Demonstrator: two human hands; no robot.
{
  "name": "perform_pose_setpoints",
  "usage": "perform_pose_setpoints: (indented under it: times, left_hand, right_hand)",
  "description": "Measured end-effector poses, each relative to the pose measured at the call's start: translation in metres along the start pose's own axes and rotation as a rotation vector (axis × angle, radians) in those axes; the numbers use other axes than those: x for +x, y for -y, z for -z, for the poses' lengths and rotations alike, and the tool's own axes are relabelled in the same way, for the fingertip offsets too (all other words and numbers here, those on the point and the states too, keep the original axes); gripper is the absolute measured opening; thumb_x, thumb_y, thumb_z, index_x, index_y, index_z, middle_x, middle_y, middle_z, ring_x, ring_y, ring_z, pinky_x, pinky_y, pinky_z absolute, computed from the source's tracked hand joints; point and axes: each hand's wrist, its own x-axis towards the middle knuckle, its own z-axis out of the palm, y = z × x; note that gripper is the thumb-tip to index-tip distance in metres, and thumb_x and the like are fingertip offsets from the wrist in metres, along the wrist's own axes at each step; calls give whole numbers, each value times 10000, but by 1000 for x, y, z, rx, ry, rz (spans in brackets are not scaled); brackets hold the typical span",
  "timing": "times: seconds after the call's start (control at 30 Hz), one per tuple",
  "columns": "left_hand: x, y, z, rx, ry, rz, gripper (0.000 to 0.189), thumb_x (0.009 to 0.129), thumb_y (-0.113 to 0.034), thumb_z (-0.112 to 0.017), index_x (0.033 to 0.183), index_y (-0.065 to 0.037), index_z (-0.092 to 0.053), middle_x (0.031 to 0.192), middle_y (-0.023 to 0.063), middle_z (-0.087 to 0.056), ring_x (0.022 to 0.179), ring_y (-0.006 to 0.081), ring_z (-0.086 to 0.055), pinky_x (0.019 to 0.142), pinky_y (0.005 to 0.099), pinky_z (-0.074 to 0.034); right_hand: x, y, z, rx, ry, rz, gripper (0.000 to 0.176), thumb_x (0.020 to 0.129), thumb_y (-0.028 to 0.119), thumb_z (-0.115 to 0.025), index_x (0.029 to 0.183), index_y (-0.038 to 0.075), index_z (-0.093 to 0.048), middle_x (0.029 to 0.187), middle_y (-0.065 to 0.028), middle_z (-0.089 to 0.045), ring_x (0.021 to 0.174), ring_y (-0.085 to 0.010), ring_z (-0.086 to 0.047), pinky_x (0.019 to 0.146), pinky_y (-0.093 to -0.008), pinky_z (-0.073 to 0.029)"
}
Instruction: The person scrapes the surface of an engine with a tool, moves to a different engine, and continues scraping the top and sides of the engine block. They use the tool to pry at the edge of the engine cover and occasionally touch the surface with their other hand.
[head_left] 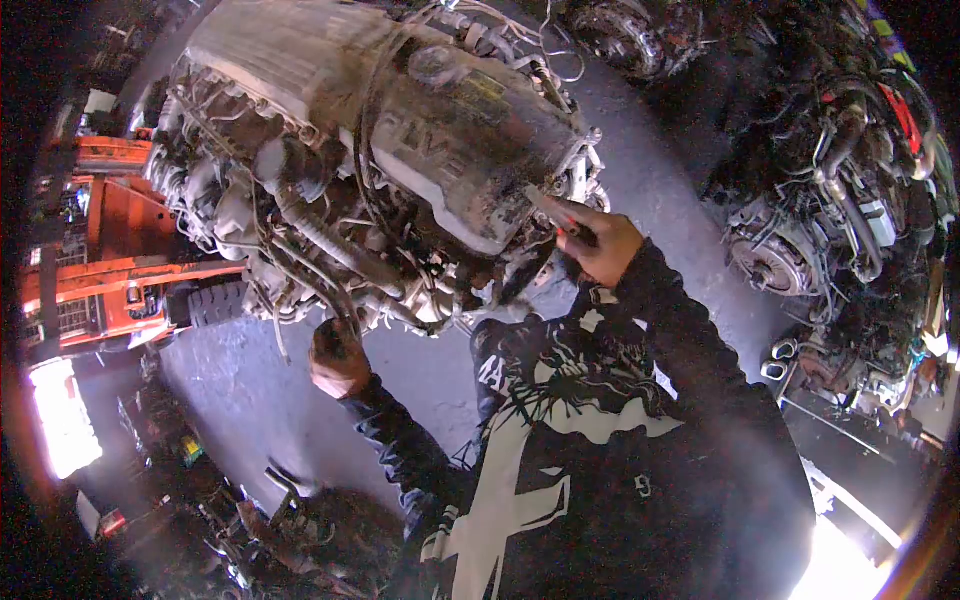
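Observation:
A large dirty engine [340, 150] with hoses and cables fills the upper middle, its broad cover [455, 150] bearing raised letters. At the cover's right lower corner, my right hand [603, 243] is closed around a flat, thin tool [548, 207] with a bit of red by the fingers; the tool's tip lies at the cover's edge. Lower left, beside the hanging hoses [318, 290], my left hand [338, 362] is curled with its fingers near a cable end. Whether it holds anything is hidden.
An orange forklift-like machine [125, 265] with a black tire [215, 303] stands at the left. More engines and parts [775, 262] are piled at the right. Dark scrap parts [300, 530] lie at the lower left on the grey floor [240, 390].

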Motion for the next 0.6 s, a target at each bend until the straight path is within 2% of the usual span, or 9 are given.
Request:
perform_pose_setpoints:
  times: [0.07, 0.13, 0.17, 0.23, 0.27, 0.33, 0.43, 0.57, 0.6]
  left_hand:
    - [1, -5, 2, -12, 7, 12, 257, 896, -378, -700, 872, -124, -734, 783, 93, -708, 682, 303, -679, 598, 410, -527]
    - [0, -12, 6, -6, 19, 39, 242, 897, -362, -696, 872, -124, -734, 801, 101, -709, 686, 310, -678, 597, 419, -525]
    - [-1, -11, 5, -6, 21, 44, 242, 897, -362, -696, 872, -124, -734, 801, 101, -709, 686, 310, -678, 597, 419, -525]
    - [0, -7, 1, 48, 2, 46, 240, 900, -355, -688, 873, -121, -734, 807, 105, -705, 695, 314, -672, 608, 420, -522]
    - [-1, -7, 1, 49, 0, 56, 240, 900, -355, -688, 873, -121, -734, 807, 105, -705, 695, 314, -672, 608, 420, -522]
    - [0, -7, 3, 6, 43, 78, 231, 897, -341, -687, 873, -116, -732, 806, 99, -702, 697, 315, -664, 617, 423, -515]
    - [-1, -2, 2, 8, 59, 27, 220, 901, -329, -677, 871, -117, -729, 791, 94, -694, 703, 314, -655, 630, 430, -508]
    - [0, -7, 3, -66, 42, 66, 222, 902, -329, -669, 873, -116, -726, 782, 92, -688, 716, 318, -652, 635, 432, -504]
    - [1, -8, 4, 2, 59, 60, 233, 903, -337, -665, 881, -115, -728, 783, 93, -686, 725, 320, -652, 639, 432, -505]
  right_hand:
    - [2, 6, 13, 42, -6, 42, 541, 895, 176, -666, 1421, 165, -539, 932, -136, -712, 795, -264, -703, 731, -370, -543]
    - [2, 0, 25, -136, 159, 63, 532, 880, 131, -660, 1400, 130, -548, 979, -167, -707, 853, -339, -695, 766, -406, -539]
    - [1, 0, 26, -139, 164, 64, 532, 880, 131, -660, 1400, 130, -548, 979, -167, -707, 853, -339, -695, 766, -406, -539]
    - [1, 1, 28, -212, 61, -39, 489, 876, 126, -653, 1358, 104, -573, 990, -190, -702, 853, -399, -673, 770, -438, -534]
    - [2, 4, 29, -215, 69, -33, 489, 876, 126, -653, 1358, 104, -573, 990, -190, -702, 853, -399, -673, 770, -438, -534]
    - [4, 12, 31, -124, 97, 173, 451, 880, 152, -665, 1323, 108, -599, 946, -188, -700, 824, -386, -672, 745, -438, -531]
    - [6, 2, 26, -272, 191, 143, 421, 889, 159, -660, 1305, 110, -621, 934, -182, -706, 828, -371, -676, 724, -444, -527]
    - [32, 11, 35, -324, 288, 103, 382, 904, 162, -652, 1283, 116, -643, 895, -170, -713, 800, -351, -684, 711, -436, -531]
    - [35, 7, 35, -297, 291, 131, 364, 912, 167, -648, 1274, 126, -651, 855, -171, -707, 758, -348, -681, 687, -437, -527]
